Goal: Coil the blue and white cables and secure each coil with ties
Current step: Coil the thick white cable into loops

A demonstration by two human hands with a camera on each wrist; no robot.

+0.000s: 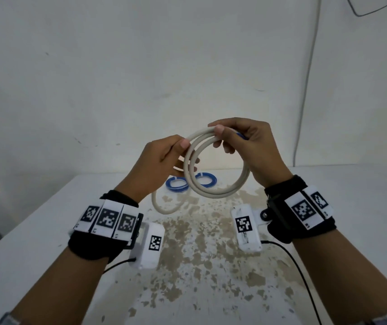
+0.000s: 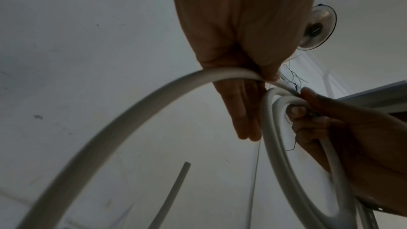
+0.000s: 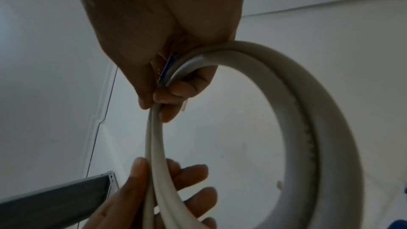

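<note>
A thick white cable (image 1: 223, 193) is wound into a coil of about two loops, held upright above the table. My right hand (image 1: 220, 137) grips the top of the coil, fingers curled round both loops (image 3: 319, 111). A thin blue strip (image 1: 242, 136) is tucked in that same grip (image 3: 168, 65). My left hand (image 1: 184, 148) pinches the cable (image 2: 132, 114) at the coil's upper left, thumb in front and fingers behind. The loose tail (image 1: 162, 207) hangs down to the table. Two small blue cable coils (image 1: 176, 189) (image 1: 213, 178) lie on the table beyond, each with a white band.
The white table (image 1: 70, 231) has worn brown patches in the middle; its left edge runs diagonally. A plain wall stands close behind it, with a thin cord (image 1: 305, 90) hanging at the right. Black wires (image 1: 305, 277) trail from my wrist cameras. A fan (image 2: 317, 27) shows overhead.
</note>
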